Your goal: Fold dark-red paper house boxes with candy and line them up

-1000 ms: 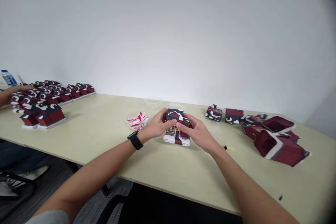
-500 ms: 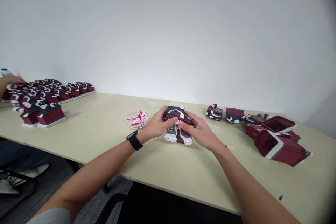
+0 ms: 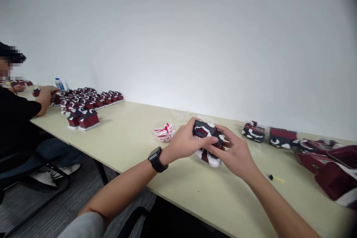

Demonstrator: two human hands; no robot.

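Note:
Both my hands hold a small model house with dark roof, white snow trim and dark red walls, just over the table. My left hand grips its left side, thumb across the front. My right hand is closed round the right side, its thumb near the left thumb. The thumbs and fingers cover most of the house front. Left of my left hand stands a clear bowl of red-and-white striped pieces.
Finished-looking houses stand in rows at the left, near a seated person and a water bottle. More houses lie tipped over at the right. A small yellow tube and an empty-looking clear bowl rest on the table.
The view has swung left, bringing the seated person into sight. The house in my hands has tilted so more of its roof shows, and my left thumb has moved across its front.

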